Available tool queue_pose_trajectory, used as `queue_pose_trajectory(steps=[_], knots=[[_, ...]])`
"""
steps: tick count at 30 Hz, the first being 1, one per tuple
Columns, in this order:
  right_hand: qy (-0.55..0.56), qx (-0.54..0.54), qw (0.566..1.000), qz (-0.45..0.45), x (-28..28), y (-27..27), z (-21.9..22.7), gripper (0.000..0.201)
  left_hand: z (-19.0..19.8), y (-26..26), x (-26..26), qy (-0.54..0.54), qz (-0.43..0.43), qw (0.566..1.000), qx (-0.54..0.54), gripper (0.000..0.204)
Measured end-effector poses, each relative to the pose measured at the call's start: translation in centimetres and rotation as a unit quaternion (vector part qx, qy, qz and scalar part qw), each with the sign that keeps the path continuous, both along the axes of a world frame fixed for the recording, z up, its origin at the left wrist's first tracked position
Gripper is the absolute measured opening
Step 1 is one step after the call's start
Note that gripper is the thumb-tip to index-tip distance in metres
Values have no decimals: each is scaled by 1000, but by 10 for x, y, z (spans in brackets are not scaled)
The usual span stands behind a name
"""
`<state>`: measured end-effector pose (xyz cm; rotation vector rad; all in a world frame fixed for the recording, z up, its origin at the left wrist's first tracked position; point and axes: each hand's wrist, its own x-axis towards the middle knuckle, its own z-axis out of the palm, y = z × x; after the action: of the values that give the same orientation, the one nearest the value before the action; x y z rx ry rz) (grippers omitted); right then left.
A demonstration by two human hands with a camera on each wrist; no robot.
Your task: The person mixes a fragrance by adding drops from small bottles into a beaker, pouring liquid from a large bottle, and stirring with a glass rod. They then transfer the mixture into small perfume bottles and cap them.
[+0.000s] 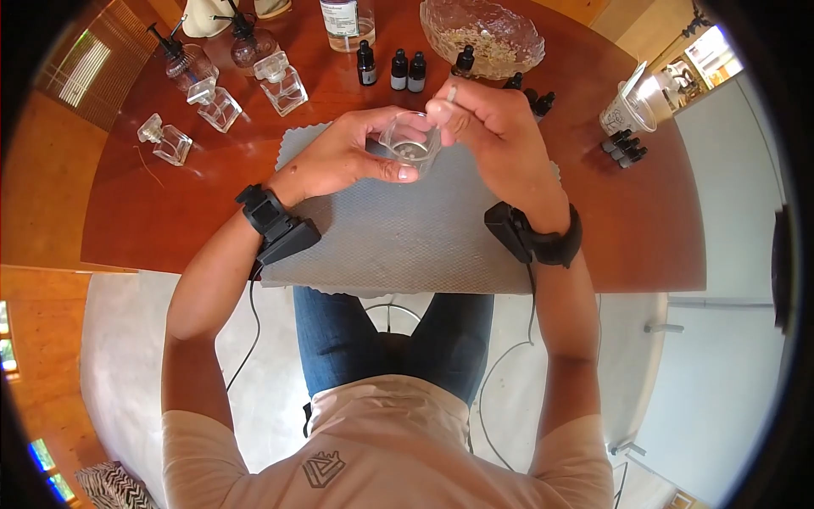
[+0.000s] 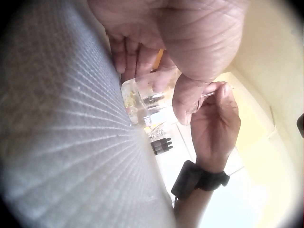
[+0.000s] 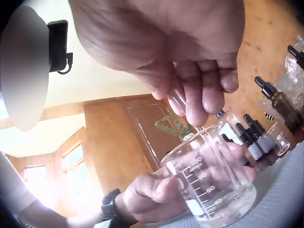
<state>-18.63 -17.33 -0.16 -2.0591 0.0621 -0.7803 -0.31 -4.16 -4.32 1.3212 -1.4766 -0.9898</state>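
My left hand (image 1: 335, 159) grips a small clear glass beaker (image 3: 218, 183) with printed volume marks, tilted above the grey mat (image 1: 398, 229). A little clear liquid shows low in it. Thumb and fingers wrap its sides. At the beaker's rim, my right hand (image 1: 504, 136) pinches a thin clear glass rod (image 3: 178, 103) between thumb and fingers, its lower part reaching down to the beaker's mouth. Much of the rod is hidden by the right fingers. In the left wrist view the left thumb covers part of the beaker.
Square glass perfume bottles (image 1: 219, 110) stand at the left of the wooden table, with spray bottles (image 1: 252, 47) behind. Several black-capped dropper bottles (image 1: 366, 64) line the back, near a labelled bottle (image 1: 342, 21) and a glass bowl (image 1: 487, 42). A paper cup (image 1: 626, 110) is at right.
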Motion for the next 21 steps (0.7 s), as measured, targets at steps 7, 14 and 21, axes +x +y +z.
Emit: queue_pose_trajectory(steps=[7,14,21], knots=[[-15,-34,998,-44,2,-2,-4,20,-3,-1,0,-1,0,1000,-8,62],[-53,-19,998,-35,4,-2,-8,20,-3,-1,1,-8,1,1000,-21,63],[-29,-24,999,-36,4,-1,-6,18,-3,0,0,-3,4,1000,-4,64]])
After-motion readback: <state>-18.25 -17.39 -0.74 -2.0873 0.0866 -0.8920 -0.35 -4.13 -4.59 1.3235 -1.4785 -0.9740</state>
